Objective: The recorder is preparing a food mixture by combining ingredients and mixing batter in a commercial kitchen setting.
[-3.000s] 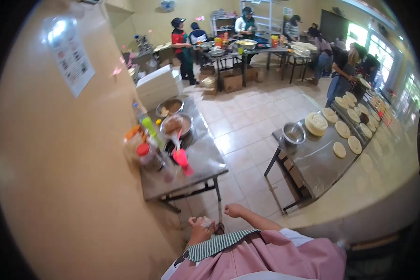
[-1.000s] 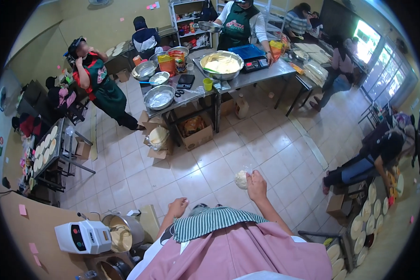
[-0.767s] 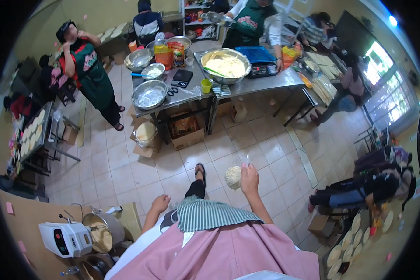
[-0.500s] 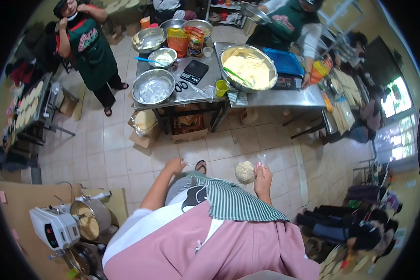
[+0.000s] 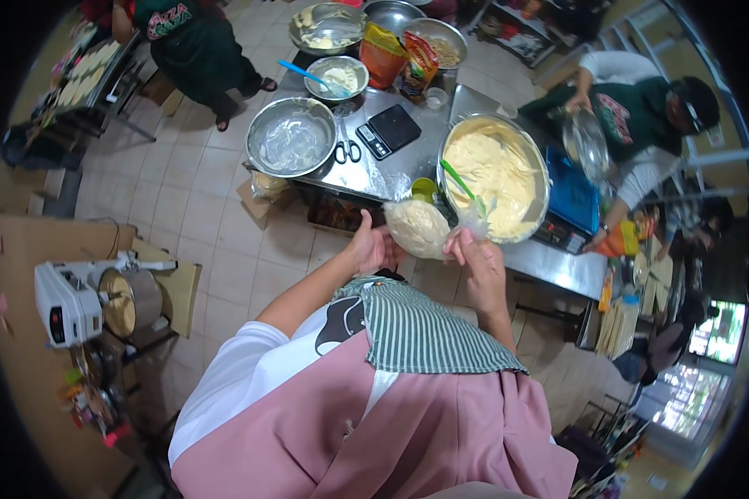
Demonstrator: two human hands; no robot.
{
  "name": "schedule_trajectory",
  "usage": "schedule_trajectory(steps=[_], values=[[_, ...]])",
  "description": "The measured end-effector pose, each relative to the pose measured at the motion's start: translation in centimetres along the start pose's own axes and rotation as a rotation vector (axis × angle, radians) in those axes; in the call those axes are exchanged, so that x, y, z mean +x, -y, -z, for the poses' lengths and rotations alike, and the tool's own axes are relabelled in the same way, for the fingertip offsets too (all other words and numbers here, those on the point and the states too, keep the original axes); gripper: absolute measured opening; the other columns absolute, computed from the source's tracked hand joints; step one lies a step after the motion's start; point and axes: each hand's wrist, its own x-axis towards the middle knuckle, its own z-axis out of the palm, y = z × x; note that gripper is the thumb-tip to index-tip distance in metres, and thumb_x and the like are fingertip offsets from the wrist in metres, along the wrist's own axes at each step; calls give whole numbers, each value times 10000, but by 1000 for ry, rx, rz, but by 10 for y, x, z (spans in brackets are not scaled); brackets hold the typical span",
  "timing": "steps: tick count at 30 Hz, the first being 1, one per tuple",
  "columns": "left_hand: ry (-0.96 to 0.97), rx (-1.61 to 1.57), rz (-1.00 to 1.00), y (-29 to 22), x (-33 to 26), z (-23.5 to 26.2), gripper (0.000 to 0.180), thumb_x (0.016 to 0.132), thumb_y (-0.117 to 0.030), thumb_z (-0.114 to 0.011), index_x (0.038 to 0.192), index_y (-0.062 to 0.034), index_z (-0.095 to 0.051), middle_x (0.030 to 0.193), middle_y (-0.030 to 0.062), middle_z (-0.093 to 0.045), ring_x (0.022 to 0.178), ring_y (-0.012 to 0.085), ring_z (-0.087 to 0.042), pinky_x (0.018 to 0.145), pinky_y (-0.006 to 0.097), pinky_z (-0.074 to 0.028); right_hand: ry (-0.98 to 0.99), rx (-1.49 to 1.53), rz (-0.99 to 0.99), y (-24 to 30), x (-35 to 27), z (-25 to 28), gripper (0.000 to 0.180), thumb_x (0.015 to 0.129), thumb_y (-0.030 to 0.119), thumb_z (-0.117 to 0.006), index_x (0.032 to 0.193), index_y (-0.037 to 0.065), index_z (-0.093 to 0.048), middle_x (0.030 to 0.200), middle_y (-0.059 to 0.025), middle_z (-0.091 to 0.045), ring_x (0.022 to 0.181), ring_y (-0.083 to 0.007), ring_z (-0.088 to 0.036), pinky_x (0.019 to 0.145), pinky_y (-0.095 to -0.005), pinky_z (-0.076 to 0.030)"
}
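Note:
My right hand (image 5: pixel 483 270) pinches the gathered neck of a clear plastic bag (image 5: pixel 418 228). The bag is rounded and filled with something pale and lumpy that I cannot make out. It hangs in front of the table's near edge. My left hand (image 5: pixel 373 244) is open at the bag's left side, palm toward it; whether they touch I cannot tell. Just beyond the bag stand a yellow-green cup (image 5: pixel 424 188) and a large metal bowl (image 5: pixel 520 158) of creamy yellow mixture with a green spatula (image 5: pixel 460 177) in it.
On the metal table (image 5: pixel 354 176) are a flour-dusted bowl (image 5: pixel 291 137), black scissors (image 5: pixel 347 151), a kitchen scale (image 5: pixel 389 131) and a small bowl with a blue spatula (image 5: pixel 314 76). A co-worker (image 5: pixel 620 116) holds a bowl at the right. A mixer (image 5: pixel 75 301) stands at the left.
I have come closer to the table. The right hand has raised the bag and brought it up and left. My left hand has moved beside the bag. The right co-worker's bowl is lower.

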Motion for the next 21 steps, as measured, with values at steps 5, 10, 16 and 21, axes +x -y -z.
schedule_trajectory(steps=[5, 10, 16, 21], values=[[-371, 804, -772, -45, 108, 81, 418, 919, -314, -437, 1294, -127, -429, 1123, 140, -578, 998, 253, -595, 831, 411, -482, 206, 82, 30, 38, 54, 36, 367, 981, 246, -381, 685, 40, -445, 863, -92, -536, 775, -138, -480, 718, -276, -421], [-926, 1976, -183, -109, 146, 33, 549, 820, -143, -472, 1362, -131, -380, 1148, 182, -529, 940, 321, -602, 770, 438, -498, 186, 26, -118, 67, 84, 53, 399, 982, 251, -377, 648, 40, -432, 809, -110, -521, 764, -151, -486, 690, -284, -440], [-959, 2026, -92, -113, 179, 67, 549, 793, -178, -517, 1333, -125, -432, 1132, 156, -536, 927, 305, -605, 725, 401, -515, -82, -12, -121, 73, 102, 72, 386, 979, 211, -383, 641, 31, -431, 734, -91, -468, 754, -167, -477, 636, -300, -462], [-883, 2002, -105, -129, 178, 58, 531, 763, -162, -539, 1291, -128, -493, 1081, 137, -573, 904, 293, -620, 711, 391, -519, -215, -32, -49, 68, 117, 72, 401, 978, 232, -377, 630, 36, -406, 750, -105, -458, 757, -171, -461, 640, -313, -475]])
